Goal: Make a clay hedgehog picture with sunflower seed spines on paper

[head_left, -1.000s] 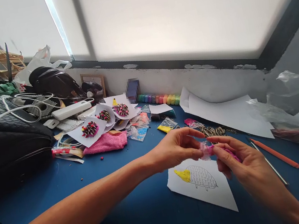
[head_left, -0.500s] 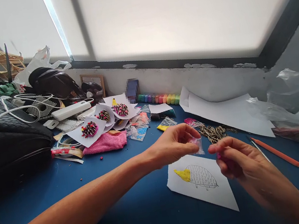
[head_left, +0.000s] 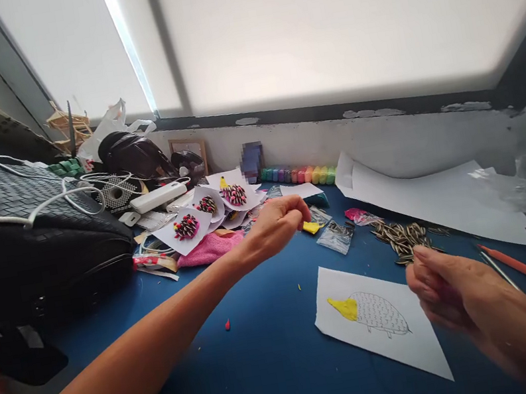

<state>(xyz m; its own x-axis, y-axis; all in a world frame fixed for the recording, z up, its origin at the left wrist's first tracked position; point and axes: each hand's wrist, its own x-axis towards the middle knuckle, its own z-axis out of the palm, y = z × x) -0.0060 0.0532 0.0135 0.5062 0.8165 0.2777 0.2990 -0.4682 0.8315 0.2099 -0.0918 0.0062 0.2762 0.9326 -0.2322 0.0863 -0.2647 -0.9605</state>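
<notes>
To handle things cleanly here, it would help to keep loose bits off the flat white paper sheet with its yellow-headed, ink-drawn spiny animal (head_left: 376, 314), and to avoid brushing the pile of dark-and-pale striped seeds (head_left: 401, 240) just behind the right hand (head_left: 433, 279). The left hand (head_left: 280, 224) is curled in narrowly beside the small clear bag with yellow contents (head_left: 313, 225), nothing visible in its grasp. The right, blurred, is folded tight beside the paper around a faint magenta patch, apparently a soft lump.
</notes>
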